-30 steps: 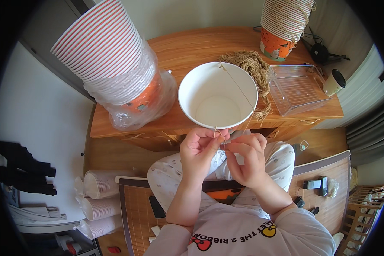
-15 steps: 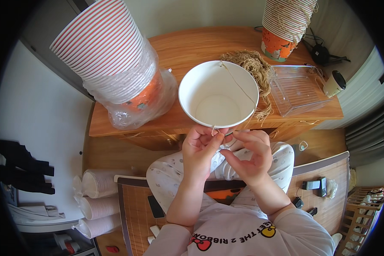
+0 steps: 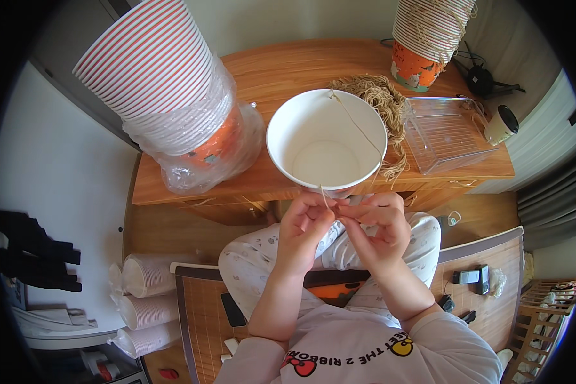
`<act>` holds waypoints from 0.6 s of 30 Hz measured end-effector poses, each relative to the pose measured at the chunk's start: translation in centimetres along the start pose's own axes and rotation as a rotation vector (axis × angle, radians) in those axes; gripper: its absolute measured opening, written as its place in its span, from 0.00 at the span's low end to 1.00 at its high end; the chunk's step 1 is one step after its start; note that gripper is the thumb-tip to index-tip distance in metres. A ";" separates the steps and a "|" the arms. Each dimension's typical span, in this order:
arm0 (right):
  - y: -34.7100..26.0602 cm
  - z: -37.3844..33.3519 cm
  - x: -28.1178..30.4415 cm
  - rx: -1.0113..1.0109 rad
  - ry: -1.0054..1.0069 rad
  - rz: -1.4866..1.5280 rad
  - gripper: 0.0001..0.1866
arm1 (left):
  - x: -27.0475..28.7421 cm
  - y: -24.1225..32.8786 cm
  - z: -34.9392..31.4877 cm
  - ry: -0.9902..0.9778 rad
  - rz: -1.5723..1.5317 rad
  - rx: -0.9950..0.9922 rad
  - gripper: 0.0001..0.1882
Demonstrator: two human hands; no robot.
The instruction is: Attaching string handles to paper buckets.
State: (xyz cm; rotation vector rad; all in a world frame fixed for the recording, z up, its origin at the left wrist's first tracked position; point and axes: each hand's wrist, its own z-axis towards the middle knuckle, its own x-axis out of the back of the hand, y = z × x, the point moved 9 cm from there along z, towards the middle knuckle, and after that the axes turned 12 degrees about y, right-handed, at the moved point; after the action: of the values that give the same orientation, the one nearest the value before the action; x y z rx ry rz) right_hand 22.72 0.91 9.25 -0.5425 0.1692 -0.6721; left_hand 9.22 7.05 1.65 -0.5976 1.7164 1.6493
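Pinching a thin cord [image 3: 324, 196], the left hand [image 3: 303, 229] met the right hand [image 3: 385, 232] near the center of the frame, fingertips touching. The right hand was drawn narrow on the cord there too, though the tips hid how it ran between them. Just above the 2 hands, a white bucket [image 3: 327, 150] sat open-mouthed at the front edge of the wooden surface [image 3: 262, 70]; the cord came from its near rim, and a length crossed its mouth from the far rim to the right side. Just beside the bucket, at its right, lay a tan cord bundle [image 3: 372, 93], next to a clear tray [image 3: 451, 137] and a dark-lidded cup [image 3: 502, 125]. A tall bucket stack [image 3: 150, 64], partly wrapped in plastic, leaned at the upper left of the frame; a smaller stack [image 3: 429, 32] draped with cords stood at the upper right. At the lower left, 3 wrapped stacks [image 3: 150, 312] lay on the floor [image 3: 166, 237].
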 end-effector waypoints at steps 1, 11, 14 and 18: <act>0.6 -0.2 -0.1 -0.065 -0.022 0.046 0.18 | -0.1 -0.2 -0.2 -0.049 0.038 -0.004 0.12; 1.3 -0.4 -0.3 -0.182 -0.067 0.146 0.15 | 0.8 0.3 -0.4 0.000 0.278 -0.168 0.11; 1.0 0.4 -0.8 -0.176 -0.096 0.159 0.14 | 0.3 1.7 -0.9 0.069 0.381 -0.268 0.08; 0.0 1.9 -1.7 -0.053 -0.111 0.208 0.15 | -0.4 3.7 -1.7 0.152 0.563 -0.474 0.08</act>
State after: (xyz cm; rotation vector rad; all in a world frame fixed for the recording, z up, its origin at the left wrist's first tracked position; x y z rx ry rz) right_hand 22.01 2.75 10.85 -0.6029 0.1373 -0.4349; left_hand 6.58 5.64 4.40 -0.4814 1.7006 2.5058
